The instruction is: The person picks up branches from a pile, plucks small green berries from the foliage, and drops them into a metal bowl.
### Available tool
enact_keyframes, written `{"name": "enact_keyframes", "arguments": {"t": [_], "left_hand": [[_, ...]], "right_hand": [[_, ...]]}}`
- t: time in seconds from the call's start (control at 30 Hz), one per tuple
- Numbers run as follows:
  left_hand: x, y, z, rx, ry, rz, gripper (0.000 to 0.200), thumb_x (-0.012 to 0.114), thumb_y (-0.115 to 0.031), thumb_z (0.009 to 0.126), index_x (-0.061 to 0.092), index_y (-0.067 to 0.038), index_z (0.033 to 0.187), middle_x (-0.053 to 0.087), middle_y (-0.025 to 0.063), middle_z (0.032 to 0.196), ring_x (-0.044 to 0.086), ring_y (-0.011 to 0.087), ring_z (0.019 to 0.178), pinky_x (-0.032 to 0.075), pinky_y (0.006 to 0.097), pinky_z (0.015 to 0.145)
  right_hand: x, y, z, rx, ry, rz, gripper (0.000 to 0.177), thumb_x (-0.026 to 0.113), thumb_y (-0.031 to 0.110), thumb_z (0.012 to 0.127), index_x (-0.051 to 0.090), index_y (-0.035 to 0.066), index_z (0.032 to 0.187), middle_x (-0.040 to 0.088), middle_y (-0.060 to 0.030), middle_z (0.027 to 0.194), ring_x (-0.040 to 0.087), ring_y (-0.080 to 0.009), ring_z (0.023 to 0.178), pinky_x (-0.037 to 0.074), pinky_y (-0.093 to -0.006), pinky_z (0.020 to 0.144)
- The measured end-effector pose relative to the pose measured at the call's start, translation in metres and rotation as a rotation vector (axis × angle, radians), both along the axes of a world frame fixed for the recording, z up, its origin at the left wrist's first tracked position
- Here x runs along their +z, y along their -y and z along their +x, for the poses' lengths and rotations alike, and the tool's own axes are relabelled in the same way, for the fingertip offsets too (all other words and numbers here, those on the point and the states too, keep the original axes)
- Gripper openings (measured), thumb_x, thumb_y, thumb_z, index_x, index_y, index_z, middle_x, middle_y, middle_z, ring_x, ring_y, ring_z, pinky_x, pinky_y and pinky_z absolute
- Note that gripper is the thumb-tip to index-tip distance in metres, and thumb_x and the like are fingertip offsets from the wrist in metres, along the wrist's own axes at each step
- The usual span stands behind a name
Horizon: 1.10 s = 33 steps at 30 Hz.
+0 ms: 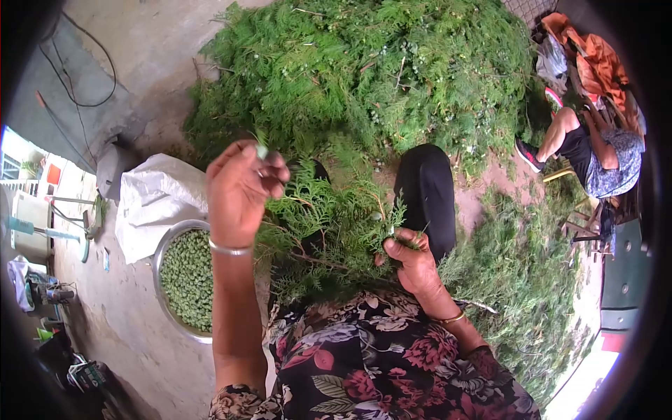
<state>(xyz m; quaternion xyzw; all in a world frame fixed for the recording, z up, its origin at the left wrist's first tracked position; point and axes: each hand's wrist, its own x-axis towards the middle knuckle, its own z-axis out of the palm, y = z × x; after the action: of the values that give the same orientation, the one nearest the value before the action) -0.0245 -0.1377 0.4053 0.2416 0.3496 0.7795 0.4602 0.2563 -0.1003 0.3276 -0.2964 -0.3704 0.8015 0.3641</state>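
My left hand [239, 189], with a silver bangle at the wrist, is raised above my lap. Its fingers pinch a small pale-green cone [262, 150] with a bit of green leaf on it. Across my lap lies a leafy conifer branch [315, 217], like arborvitae. My right hand [414, 266], wearing a gold bangle, is closed on a sprig of this branch at its right side. To the left of my left forearm stands a round metal basin [162, 297] filled with small green cones [185, 280].
A large heap of cut conifer branches [364, 77] lies ahead of my knees, and more cuttings [518, 280] cover the ground at right. A white sack [157, 196] rests behind the basin. At far right sits another person [609, 161] near orange cloth [588, 49].
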Motion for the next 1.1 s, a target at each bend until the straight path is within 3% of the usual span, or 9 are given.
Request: {"name": "enact_keyframes", "arguments": {"t": [0.07, 0.2, 0.4, 0.53, 0.67, 0.93, 0.97, 1.03, 1.1], "left_hand": [[-0.004, 0.006, 0.014, -0.265, 0.084, 0.123, 0.013, 0.050, -0.006, 0.092, 0.059, 0.002, 0.097, 0.061, 0.0210, 0.085, 0.063, 0.0258, 0.070, 0.055, 0.0283, 0.050], [-0.010, 0.016, 0.052, -0.249, 0.303, 0.068, 0.010, 0.052, 0.000, 0.087, 0.055, 0.004, 0.096, 0.063, 0.0237, 0.086, 0.066, 0.0298, 0.069, 0.056, 0.0321, 0.049], [-0.012, 0.025, 0.078, -0.197, 0.122, -0.054, 0.011, 0.053, 0.003, 0.082, 0.056, 0.004, 0.093, 0.063, 0.0190, 0.082, 0.062, 0.0230, 0.068, 0.048, 0.0267, 0.048], [-0.011, 0.034, 0.103, -0.094, -0.435, -0.301, 0.014, 0.061, 0.008, 0.078, 0.056, 0.005, 0.091, 0.064, 0.0115, 0.078, 0.060, 0.0118, 0.058, 0.048, 0.0228, 0.050], [-0.035, 0.039, 0.132, -0.026, -1.043, -0.251, 0.020, 0.066, 0.003, 0.077, 0.058, 0.003, 0.096, 0.065, 0.0086, 0.077, 0.061, 0.0087, 0.062, 0.048, 0.0218, 0.055], [-0.052, 0.036, 0.139, 0.090, -1.228, -0.177, 0.018, 0.064, 0.004, 0.076, 0.058, 0.005, 0.093, 0.064, 0.0132, 0.075, 0.062, 0.0166, 0.058, 0.049, 0.0261, 0.052], [-0.047, 0.037, 0.137, 0.086, -1.227, -0.177, 0.018, 0.064, 0.004, 0.076, 0.058, 0.005, 0.093, 0.064, 0.0132, 0.075, 0.062, 0.0166, 0.058, 0.049, 0.0261, 0.052], [-0.033, 0.040, 0.130, -0.056, -0.469, -0.328, 0.014, 0.058, 0.006, 0.077, 0.058, 0.005, 0.090, 0.063, 0.0118, 0.074, 0.060, 0.0169, 0.055, 0.046, 0.0255, 0.046], [-0.028, 0.034, 0.119, 0.003, -0.148, -0.241, 0.009, 0.052, 0.000, 0.082, 0.057, 0.004, 0.088, 0.060, 0.0131, 0.073, 0.056, 0.0166, 0.053, 0.042, 0.0238, 0.042]], "right_hand": [[0.003, 0.000, -0.003, -0.017, -0.007, -0.002, 0.007, 0.062, 0.000, 0.085, 0.065, -0.005, 0.089, 0.062, -0.0052, 0.073, 0.063, -0.0190, 0.066, 0.050, -0.0314, 0.066], [0.000, -0.005, -0.005, 0.001, -0.007, -0.017, 0.006, 0.062, -0.002, 0.084, 0.065, -0.005, 0.088, 0.062, -0.0053, 0.074, 0.065, -0.0196, 0.068, 0.050, -0.0305, 0.067], [0.005, -0.003, -0.007, -0.006, -0.001, -0.055, 0.014, 0.064, -0.002, 0.082, 0.063, -0.005, 0.096, 0.066, -0.0070, 0.081, 0.065, -0.0170, 0.073, 0.050, -0.0297, 0.070], [0.003, -0.006, -0.005, 0.043, 0.018, 0.034, 0.026, 0.070, -0.002, 0.077, 0.061, -0.004, 0.101, 0.067, -0.0086, 0.087, 0.064, -0.0150, 0.077, 0.051, -0.0287, 0.072], [0.014, -0.005, -0.007, 0.028, 0.079, -0.023, 0.030, 0.072, -0.005, 0.072, 0.061, -0.004, 0.100, 0.066, -0.0066, 0.087, 0.060, -0.0113, 0.076, 0.049, -0.0255, 0.072], [0.004, -0.006, -0.008, -0.034, 0.135, -0.056, 0.015, 0.065, -0.007, 0.073, 0.065, -0.003, 0.087, 0.065, -0.0029, 0.081, 0.058, -0.0087, 0.069, 0.046, -0.0240, 0.062], [-0.003, -0.007, -0.007, -0.043, 0.170, -0.028, 0.013, 0.065, -0.006, 0.073, 0.065, -0.002, 0.085, 0.065, -0.0025, 0.080, 0.056, -0.0080, 0.068, 0.044, -0.0237, 0.060], [-0.006, -0.007, -0.005, -0.054, 0.206, -0.003, 0.011, 0.064, -0.006, 0.073, 0.065, -0.002, 0.084, 0.064, -0.0021, 0.078, 0.055, -0.0074, 0.066, 0.043, -0.0234, 0.058], [0.000, -0.008, -0.004, 0.001, 0.226, 0.050, 0.009, 0.065, -0.005, 0.073, 0.064, -0.001, 0.081, 0.062, 0.0005, 0.075, 0.052, -0.0060, 0.065, 0.042, -0.0230, 0.058]]}}
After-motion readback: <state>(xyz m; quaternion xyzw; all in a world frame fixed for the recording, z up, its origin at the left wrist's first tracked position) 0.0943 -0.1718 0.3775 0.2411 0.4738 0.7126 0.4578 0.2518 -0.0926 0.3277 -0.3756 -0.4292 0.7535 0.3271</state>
